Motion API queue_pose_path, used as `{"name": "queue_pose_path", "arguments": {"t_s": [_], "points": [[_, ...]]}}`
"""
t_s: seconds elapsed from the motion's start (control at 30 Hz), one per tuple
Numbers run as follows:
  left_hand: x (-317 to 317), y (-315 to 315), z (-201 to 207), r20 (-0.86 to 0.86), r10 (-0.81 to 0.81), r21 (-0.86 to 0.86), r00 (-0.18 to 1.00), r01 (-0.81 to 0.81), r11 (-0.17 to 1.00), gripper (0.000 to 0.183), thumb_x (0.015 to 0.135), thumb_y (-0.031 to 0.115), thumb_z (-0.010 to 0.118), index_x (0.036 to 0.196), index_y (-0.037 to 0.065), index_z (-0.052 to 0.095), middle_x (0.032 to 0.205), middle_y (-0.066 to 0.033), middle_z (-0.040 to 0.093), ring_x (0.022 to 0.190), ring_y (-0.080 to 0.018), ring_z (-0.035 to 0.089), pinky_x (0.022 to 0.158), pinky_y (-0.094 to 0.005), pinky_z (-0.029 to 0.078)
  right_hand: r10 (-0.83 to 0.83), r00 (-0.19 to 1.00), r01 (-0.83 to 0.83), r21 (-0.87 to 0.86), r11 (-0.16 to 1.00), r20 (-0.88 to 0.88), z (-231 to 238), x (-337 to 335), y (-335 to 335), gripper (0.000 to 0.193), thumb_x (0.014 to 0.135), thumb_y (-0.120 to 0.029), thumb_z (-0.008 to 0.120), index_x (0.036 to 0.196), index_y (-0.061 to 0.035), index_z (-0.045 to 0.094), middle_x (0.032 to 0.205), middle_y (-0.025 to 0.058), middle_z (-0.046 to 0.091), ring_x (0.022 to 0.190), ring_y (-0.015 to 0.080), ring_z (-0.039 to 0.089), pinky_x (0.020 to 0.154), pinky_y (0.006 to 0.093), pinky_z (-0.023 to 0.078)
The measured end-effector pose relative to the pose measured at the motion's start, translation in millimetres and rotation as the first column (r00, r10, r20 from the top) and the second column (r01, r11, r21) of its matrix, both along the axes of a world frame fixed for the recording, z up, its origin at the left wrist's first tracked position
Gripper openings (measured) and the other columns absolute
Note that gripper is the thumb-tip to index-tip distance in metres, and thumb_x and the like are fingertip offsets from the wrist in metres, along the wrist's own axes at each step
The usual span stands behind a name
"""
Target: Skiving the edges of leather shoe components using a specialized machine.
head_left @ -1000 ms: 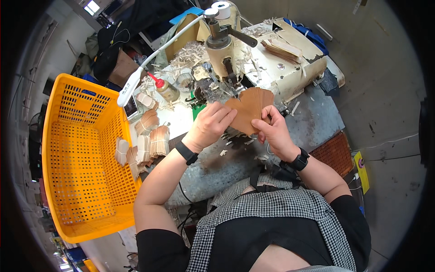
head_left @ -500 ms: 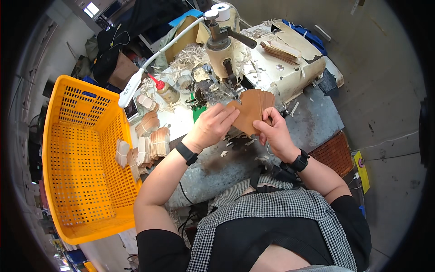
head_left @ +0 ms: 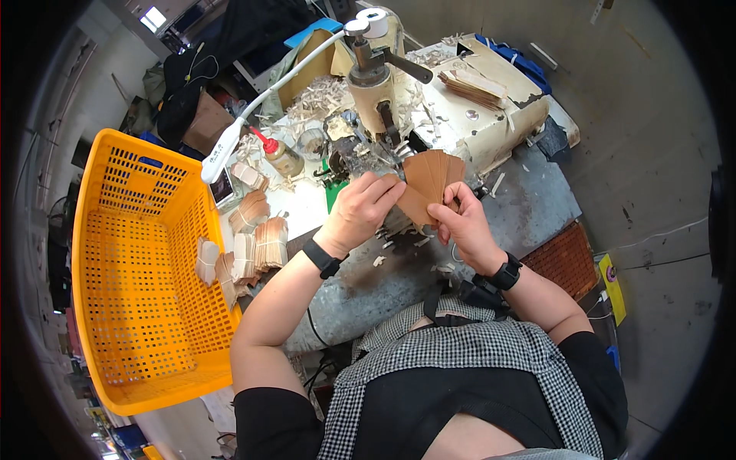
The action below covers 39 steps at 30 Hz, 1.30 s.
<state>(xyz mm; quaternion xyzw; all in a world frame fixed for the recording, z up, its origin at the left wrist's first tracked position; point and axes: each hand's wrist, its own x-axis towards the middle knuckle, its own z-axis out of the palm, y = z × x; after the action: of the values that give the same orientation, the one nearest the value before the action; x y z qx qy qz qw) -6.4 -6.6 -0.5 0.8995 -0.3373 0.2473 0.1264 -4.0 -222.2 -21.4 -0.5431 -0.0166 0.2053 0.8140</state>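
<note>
My right hand [head_left: 469, 225] pinches the lower end of a fanned stack of brown leather pieces [head_left: 438, 175], thumb on top. My left hand [head_left: 360, 211] has its fingers pressed together at the left edge of the foremost piece, gripping it; its thumb is mostly hidden. Both hands are just in front of a worn cream bench machine [head_left: 373, 96] with a lever on its head. The far edges of the pieces lie close to its working part; whether they touch cannot be made out.
At left stands a yellow plastic basket [head_left: 146, 383]. Banded bundles of leather pieces [head_left: 270, 242] lie beside it. Behind them are a red-capped bottle [head_left: 282, 156] and a white lamp [head_left: 224, 149]. Pale scraps [head_left: 318, 98] litter the machine table. Another stack [head_left: 471, 90] rests on the machine's housing.
The pieces are fanned wider, with more separate edges showing. The foremost piece has shifted slightly down and left along with my left hand. My right hand stays nearly in place.
</note>
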Motion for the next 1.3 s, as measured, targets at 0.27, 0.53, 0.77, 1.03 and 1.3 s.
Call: {"name": "queue_pose_path", "arguments": {"t_s": [0.27, 0.53, 0.77, 1.03, 1.3], "points": [[1.9, -6.8, -6.3, 0.029, 0.001, -0.126, 1.000, 0.003, 0.992, 0.026, 0.073, -0.003, 0.066, 0.099, -0.001, 0.065, 0.096, -0.0102, 0.065, 0.082, -0.0251, 0.062, 0.071, -0.0351, 0.053, -0.018, 1.000, 0.019, -0.022, 1.000, 0.015, -1.0, 2.6, 1.0, 0.027, 0.085, -0.007, 0.065, 0.088, -0.0126, 0.038, 0.070, -0.0002, 0.053, 0.048, 0.0060, 0.049, 0.038, 0.0196, 0.034], [-13.8, -65.4, 10.1, -0.009, -0.202, -0.234, 0.979, 0.194, 0.953, 0.045, 0.070, 0.004, 0.069, 0.114, 0.004, 0.061, 0.117, -0.0134, 0.058, 0.103, -0.0305, 0.058, 0.086, -0.0385, 0.049, 0.200, 0.737, 0.174, -0.467, 0.867, 0.645, -1.5, 7.9, -78.4, 0.024, 0.069, -0.009, 0.064, 0.076, -0.0072, 0.041, 0.063, -0.0003, 0.041, 0.054, 0.0080, 0.039, 0.049, 0.0253, 0.034], [7.1, -141.6, -54.2, -0.356, -0.315, 0.048, 0.880, 0.354, 0.934, 0.085, 0.065, 0.016, 0.076, 0.141, 0.006, 0.038, 0.146, -0.0165, 0.035, 0.138, -0.0319, 0.030, 0.114, -0.0475, 0.022, 0.736, 0.468, 0.186, -0.869, 0.459, 0.489, -65.8, -7.9, -148.8, 0.034, 0.067, -0.022, 0.067, 0.094, -0.0068, 0.050, 0.063, 0.0116, 0.056, 0.059, 0.0339, 0.059, 0.054, 0.0423, 0.047], [15.0, -154.4, -111.7, -0.388, -0.351, -0.043, 0.852, 0.364, 0.930, 0.051, 0.070, 0.009, 0.068, 0.117, 0.003, 0.051, 0.106, -0.0137, 0.054, 0.104, -0.0317, 0.051, 0.094, -0.0440, 0.039, 0.387, 0.605, 0.544, -0.716, 0.437, 0.696, -87.8, -37.7, -153.7, 0.055, 0.071, -0.023, 0.070, 0.118, -0.0039, 0.047, 0.100, 0.0168, 0.056, 0.095, 0.0354, 0.055, 0.084, 0.0437, 0.045], [11.1, -140.3, -77.7, -0.604, -0.343, -0.217, 0.720, 0.266, 0.939, 0.045, 0.081, 0.013, 0.066, 0.122, 0.002, 0.051, 0.099, -0.0110, 0.060, 0.092, -0.0276, 0.059, 0.082, -0.0371, 0.048, 0.313, 0.762, 0.263, -0.711, 0.652, 0.568, -66.3, -26.8, -140.8, 0.031, 0.086, -0.024, 0.066, 0.108, -0.0051, 0.054, 0.100, 0.0146, 0.058, 0.093, 0.0311, 0.058, 0.079, 0.0397, 0.046]]}}
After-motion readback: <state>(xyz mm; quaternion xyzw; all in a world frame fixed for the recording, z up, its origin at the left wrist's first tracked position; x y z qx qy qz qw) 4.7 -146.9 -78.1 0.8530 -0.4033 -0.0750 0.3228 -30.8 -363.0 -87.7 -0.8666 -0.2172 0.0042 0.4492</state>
